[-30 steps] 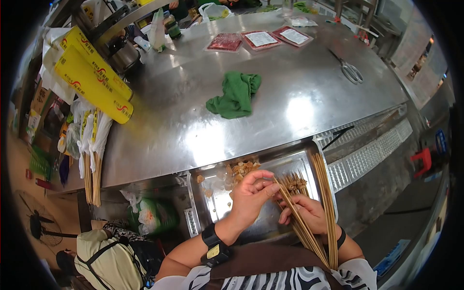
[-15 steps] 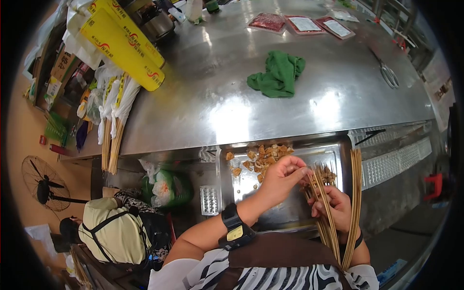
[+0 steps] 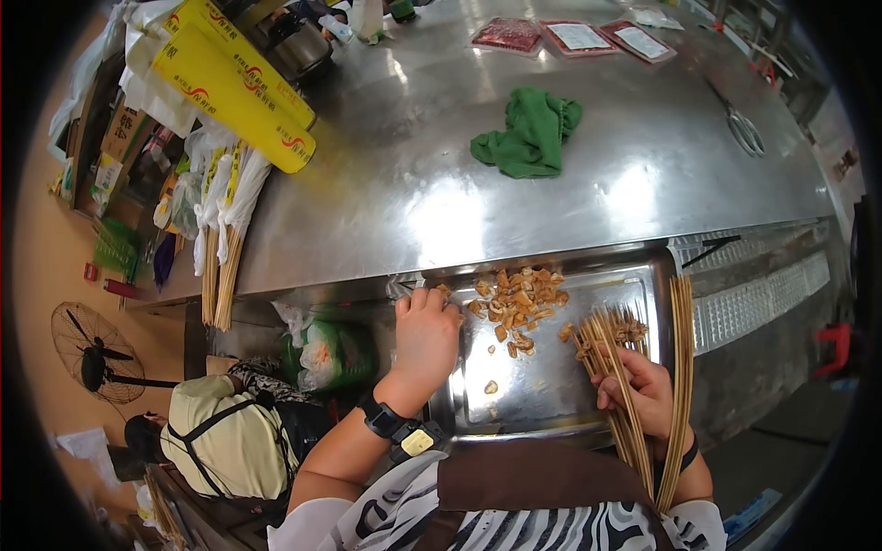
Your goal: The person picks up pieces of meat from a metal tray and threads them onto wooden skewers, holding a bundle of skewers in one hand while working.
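Note:
My left hand (image 3: 427, 338) is over the left rim of the metal tray (image 3: 551, 424), back upward and fingers curled down. Its fingertips are hidden, so what they pinch, if anything, does not show. Just beyond them a brown piece peeks out. Brown chopped pieces, looking like mushroom (image 3: 519, 298), lie loosely in the tray's upper left part. My right hand (image 3: 643, 390) is closed around a bundle of bamboo skewers (image 3: 625, 413), several with brown pieces threaded near their tips. Another bundle of bare skewers (image 3: 680, 367) stands along the right wrist.
A steel table (image 3: 367, 220) stretches ahead, bearing a green cloth (image 3: 530, 133), scissors (image 3: 744, 133), packs of red meat (image 3: 570, 41) and yellow cling-film boxes (image 3: 248, 83). Wrapped skewers (image 3: 225, 239) overhang its left edge. A person (image 3: 230, 436) sits lower left, near a fan (image 3: 90, 358).
My left hand has left the skewer tips and swung left to the tray's left rim. My right hand stays closed on the skewers in nearly the same place.

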`<state>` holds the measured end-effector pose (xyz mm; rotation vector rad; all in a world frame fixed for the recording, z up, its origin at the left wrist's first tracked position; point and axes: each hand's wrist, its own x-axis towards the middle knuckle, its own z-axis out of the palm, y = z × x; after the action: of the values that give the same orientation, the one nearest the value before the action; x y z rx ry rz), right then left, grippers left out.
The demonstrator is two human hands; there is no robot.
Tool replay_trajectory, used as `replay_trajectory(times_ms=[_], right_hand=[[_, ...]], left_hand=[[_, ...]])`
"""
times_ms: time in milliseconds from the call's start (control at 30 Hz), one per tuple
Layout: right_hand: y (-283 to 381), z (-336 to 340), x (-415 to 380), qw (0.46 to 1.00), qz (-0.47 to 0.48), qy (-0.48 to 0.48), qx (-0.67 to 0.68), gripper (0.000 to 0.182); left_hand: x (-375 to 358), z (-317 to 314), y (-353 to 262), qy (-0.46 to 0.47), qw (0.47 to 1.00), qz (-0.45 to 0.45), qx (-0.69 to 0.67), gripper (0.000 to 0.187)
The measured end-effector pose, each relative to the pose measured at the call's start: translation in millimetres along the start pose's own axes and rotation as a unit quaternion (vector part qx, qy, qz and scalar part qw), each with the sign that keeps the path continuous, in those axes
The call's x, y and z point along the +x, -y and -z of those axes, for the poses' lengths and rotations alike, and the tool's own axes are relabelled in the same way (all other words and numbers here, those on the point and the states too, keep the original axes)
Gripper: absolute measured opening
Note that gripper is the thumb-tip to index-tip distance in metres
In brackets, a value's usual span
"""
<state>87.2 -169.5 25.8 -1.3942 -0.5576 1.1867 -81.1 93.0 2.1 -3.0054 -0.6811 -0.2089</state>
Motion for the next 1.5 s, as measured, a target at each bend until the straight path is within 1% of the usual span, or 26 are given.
replay_trajectory(times_ms=[67,200,233,267,300,333,367,400,433,500,533,567,633,667,733,767,833,967,1033,1167,1267,1333,1367,1433,1467,1500], right_hand=[[-3,0,0,1.000,0.018,0.006,-0.002,0.044],[-3,-2,2,1.000,0.019,0.003,0.013,0.045],[-5,-1,2,1.000,0.018,0.008,0.007,0.046],[-6,0,2,1.000,0.018,0.012,0.000,0.047],[-5,1,2,1.000,0.020,0.007,-0.001,0.047],[-4,0,2,1.000,0.021,0.005,-0.004,0.048],[-3,-1,1,1.000,0.022,0.004,-0.007,0.049],[0,-1,1,1.000,0.018,0.010,-0.010,0.051],[1,-2,1,1.000,0.020,0.006,-0.012,0.051],[0,-1,1,1.000,0.016,0.014,-0.003,0.051],[-4,0,1,1.000,0.026,0.015,0.006,0.050],[-2,0,0,1.000,0.029,0.008,0.005,0.050],[1,0,0,0.999,0.023,0.024,-0.003,0.049],[3,0,0,0.999,0.022,0.026,-0.002,0.047],[6,0,-1,1.000,0.013,0.025,-0.003,0.046],[7,-1,-1,1.000,0.004,0.028,-0.004,0.045],[8,-1,0,1.000,0.007,0.025,-0.002,0.044],[9,-2,0,0.999,0.014,0.029,0.001,0.043],[9,-3,0,0.999,0.012,0.029,0.012,0.042],[10,-3,0,0.999,0.021,0.030,0.002,0.041],[11,-3,0,0.999,0.019,0.032,-0.003,0.041],[11,-3,-1,0.999,0.016,0.029,-0.002,0.041],[10,-3,-1,0.999,0.019,0.028,-0.007,0.040],[9,-3,0,0.999,0.022,0.026,-0.012,0.040],[7,-3,0,0.999,0.024,0.023,-0.007,0.040],[7,-3,0,0.999,0.028,0.020,-0.002,0.040]], left_hand=[[0,-2,-2,-0.051,0.997,0.011,-0.064,0.008],[-2,-2,-3,-0.071,0.995,-0.009,-0.064,0.009],[-1,4,-5,-0.081,0.992,-0.014,-0.094,0.006],[0,10,-8,-0.091,0.988,-0.020,-0.124,0.007],[0,13,-12,-0.093,0.987,-0.025,-0.126,0.007],[-1,16,-17,-0.008,0.937,0.085,-0.338,0.007],[-2,17,-22,0.079,0.825,0.191,-0.526,0.007],[-1,12,-24,0.078,0.766,0.159,-0.618,0.009],[1,9,-28,0.078,0.766,0.154,-0.620,0.009],[8,5,-40,0.048,0.605,0.127,-0.784,0.012],[11,3,-44,0.052,0.600,0.127,-0.788,0.017],[15,5,-49,0.055,0.599,0.121,-0.789,0.017],[22,12,-58,0.041,0.557,0.133,-0.818,0.018],[23,11,-61,0.045,0.556,0.130,-0.820,0.018],[25,8,-63,0.033,0.613,0.127,-0.779,0.017],[26,6,-65,0.034,0.613,0.127,-0.779,0.017],[28,3,-67,-0.002,0.589,0.120,-0.799,0.015],[27,5,-67,-0.010,0.585,0.124,-0.802,0.015],[26,10,-65,0.053,0.628,0.176,-0.756,0.015],[27,7,-66,0.041,0.639,0.170,-0.749,0.016],[31,11,-69,0.053,0.645,0.190,-0.739,0.017],[32,6,-71,0.040,0.593,0.154,-0.790,0.017],[33,5,-71,0.042,0.592,0.154,-0.790,0.017],[35,4,-70,0.093,0.502,0.208,-0.835,0.019],[35,3,-72,0.095,0.501,0.208,-0.835,0.019],[36,2,-75,0.098,0.491,0.228,-0.835,0.019]])
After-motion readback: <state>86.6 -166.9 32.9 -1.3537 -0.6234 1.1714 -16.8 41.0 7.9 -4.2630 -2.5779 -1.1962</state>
